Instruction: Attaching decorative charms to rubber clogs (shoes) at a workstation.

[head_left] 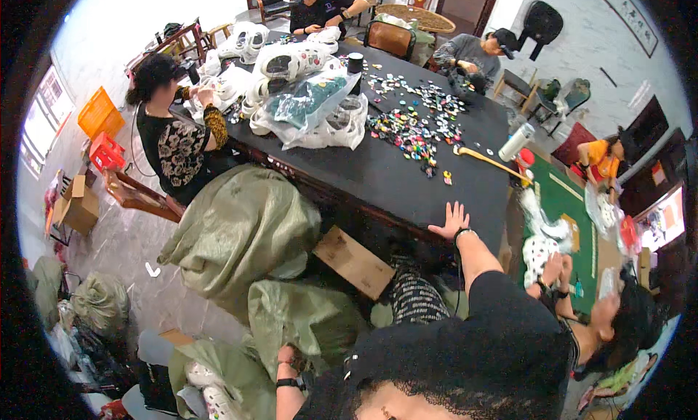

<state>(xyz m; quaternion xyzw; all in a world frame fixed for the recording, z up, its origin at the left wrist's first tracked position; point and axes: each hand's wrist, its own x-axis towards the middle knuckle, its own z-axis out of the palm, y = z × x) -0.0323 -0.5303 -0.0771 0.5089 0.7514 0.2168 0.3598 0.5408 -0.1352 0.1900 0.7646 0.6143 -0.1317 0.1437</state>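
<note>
My right hand (452, 220) lies flat with its fingers spread on the near edge of the big dark table (378, 173) and holds nothing. My left hand (291, 358), a dark watch on its wrist, is low at the bottom of the view with its fingers curled on the top of a green woven sack (305, 318). White shoes (207, 394) show in an open sack just left of that hand. A flat cardboard piece (354, 261) lies between the sacks and the table.
A larger green sack (240, 231) leans on the table's left side. On the table are a heap of small colourful charms (414, 125), white shoes in clear bags (313, 104), a wooden stick (491, 160) and a bottle (515, 141). Several other people sit around; one at the right holds a white shoe (542, 249).
</note>
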